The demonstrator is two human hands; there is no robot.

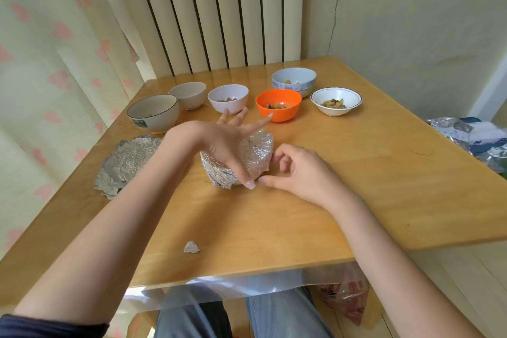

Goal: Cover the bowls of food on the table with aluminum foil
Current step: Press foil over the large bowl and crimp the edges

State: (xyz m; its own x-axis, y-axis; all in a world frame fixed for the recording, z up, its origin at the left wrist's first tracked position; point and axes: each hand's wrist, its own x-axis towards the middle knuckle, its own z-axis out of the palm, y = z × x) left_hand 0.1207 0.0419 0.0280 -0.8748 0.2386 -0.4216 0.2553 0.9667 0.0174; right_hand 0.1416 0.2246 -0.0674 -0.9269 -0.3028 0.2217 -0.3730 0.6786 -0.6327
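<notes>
One bowl of the set is wrapped so far: the foil-wrapped bowl [247, 158] stands near the middle of the wooden table [356, 173], its top and sides fully under crumpled aluminium foil, so its contents cannot be seen. Nearest the viewer, a small foil scrap [191, 247] lies loose on the tabletop. The left hand [227, 143] lies across the top of the wrapped bowl, fingers spread and straight, thumb running down the near side of the foil. The right hand [293, 170] sits at the bowl's right side with fingers curled, fingertips at the foil edge; whether it pinches the foil cannot be determined. A spare foil sheet [126, 162] lies flat to the left. Six bowls remain uncovered in the far row: the dark-rimmed bowl [153, 112] and the beige bowl [188, 94] show no visible food from this angle; the white bowl [228, 98], the orange bowl [278, 104], the blue-patterned bowl [294, 81] and the shallow white bowl [336, 101] each hold some brownish food pieces. Judged from this, the task is at an early stage.
</notes>
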